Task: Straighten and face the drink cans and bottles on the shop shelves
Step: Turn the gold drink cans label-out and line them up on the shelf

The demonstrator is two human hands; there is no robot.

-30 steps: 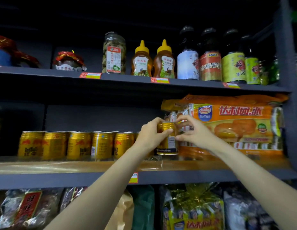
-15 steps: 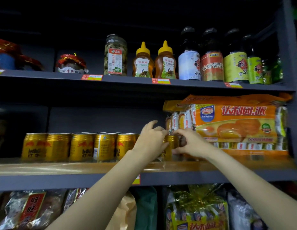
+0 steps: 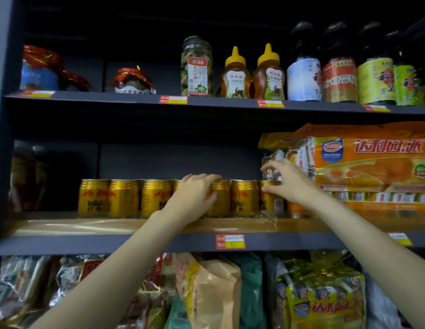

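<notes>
Gold cans [image 3: 156, 198] in a row along the middle shelf [image 3: 111, 244], upright, touching side by side, labels mostly facing out. Left hand [image 3: 194, 197] wrapped round one can [image 3: 219, 198] in the middle of the row — fingers curled over its top rim, thumb down its front. Right hand [image 3: 291, 182] at the right end of the row, fingertips pinching the top rim of the last can [image 3: 270, 198], the other fingers raised and loosely bent. One free can [image 3: 244, 198] between the two held ones, touching both. Just right of the row, a large orange pack of cakes [image 3: 373, 167], pressed close to the last can. On the shelf above, from left: red-wrapped jars [image 3: 133, 80], a tall clear jar [image 3: 197, 67], two honey bottles with yellow caps [image 3: 251, 73], then dark bottles [image 3: 339, 67] with coloured labels — all standing, close together. Below, bagged snacks [image 3: 211, 293] crammed along the lowest shelf. Red-and-yellow price tags [image 3: 230, 241] on the shelf edges. Slight blur over both hands and nearby cans.
</notes>
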